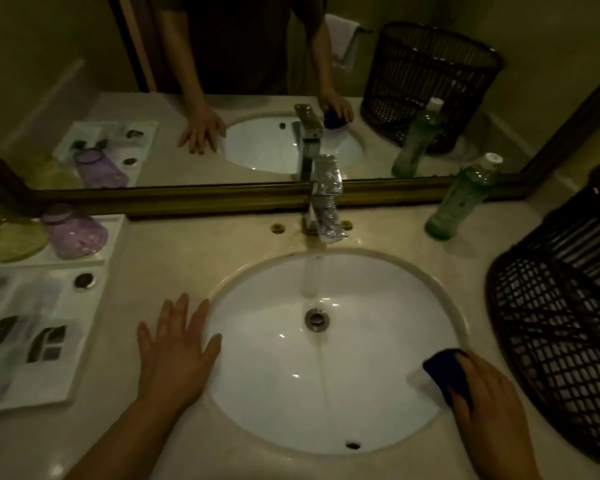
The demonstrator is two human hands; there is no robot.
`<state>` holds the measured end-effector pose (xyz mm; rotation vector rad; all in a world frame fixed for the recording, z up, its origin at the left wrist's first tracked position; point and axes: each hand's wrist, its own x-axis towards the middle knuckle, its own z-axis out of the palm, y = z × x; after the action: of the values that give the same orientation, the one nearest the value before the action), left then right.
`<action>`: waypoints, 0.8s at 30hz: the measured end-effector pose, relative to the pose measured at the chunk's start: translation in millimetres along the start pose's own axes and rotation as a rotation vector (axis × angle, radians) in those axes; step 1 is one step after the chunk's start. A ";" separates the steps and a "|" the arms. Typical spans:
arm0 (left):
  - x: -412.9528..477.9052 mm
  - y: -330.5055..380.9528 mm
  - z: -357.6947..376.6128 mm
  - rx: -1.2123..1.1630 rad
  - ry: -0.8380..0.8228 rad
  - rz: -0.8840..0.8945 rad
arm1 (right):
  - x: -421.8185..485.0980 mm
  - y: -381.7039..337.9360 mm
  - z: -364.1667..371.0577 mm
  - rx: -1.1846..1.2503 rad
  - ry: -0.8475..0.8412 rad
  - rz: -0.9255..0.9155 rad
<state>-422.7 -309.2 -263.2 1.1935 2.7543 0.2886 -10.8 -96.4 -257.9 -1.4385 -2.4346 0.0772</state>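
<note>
Right hand: the right hand [489, 400] grasps a dark blue cloth [442, 370], fingers curled over its top, and presses it against the right rim of the basin [274, 393].
Left hand: the left hand [174, 351] holds nothing. It lies palm down with straight, spread fingers on the counter [160, 244] at the basin's left rim, and the thumb reaches over the rim's edge.
Cloth: on the basin's right side towards the counter's front edge, half covered by the fingers (only its left end shows).
Basin: a white oval bowl sunk into the middle of the beige counter, with a metal drain [316, 318] near its centre.
Tap: a square chrome tap [324, 202] stands at the counter's back edge behind the basin. A stream of water [310, 278] falls from it into the bowl.
Back right of the counter: a green plastic bottle [461, 199] with a white cap, upright.
Right edge of the counter: a dark woven basket [561, 306], lying tilted, well apart from the bottle.
Left edge of the counter: a white tray [66, 382] with small dark items too blurred to identify. Behind it, near the back left corner, sits a purple jar [73, 230].
Mirror: the mirror [84, 81] runs along the back edge and reflects both hands, the tap and the basket.
</note>
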 end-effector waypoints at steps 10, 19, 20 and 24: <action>52.7 10.6 8.6 0.128 -0.017 -0.016 | 184.7 -55.0 3.8 0.524 0.117 0.119; 55.0 7.0 6.9 0.171 -0.011 -0.036 | 274.5 -101.8 84.3 0.142 -0.095 -0.026; 55.0 8.7 6.4 0.174 -0.019 -0.039 | 262.7 -109.9 92.6 0.117 -0.075 -0.041; 54.2 11.9 5.8 0.169 -0.004 -0.036 | 231.8 -144.7 102.4 0.088 -0.040 -0.214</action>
<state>-450.0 -260.9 -268.3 1.1778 2.8415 0.0499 -266.6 43.3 -270.8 -1.1429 -2.5674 0.1641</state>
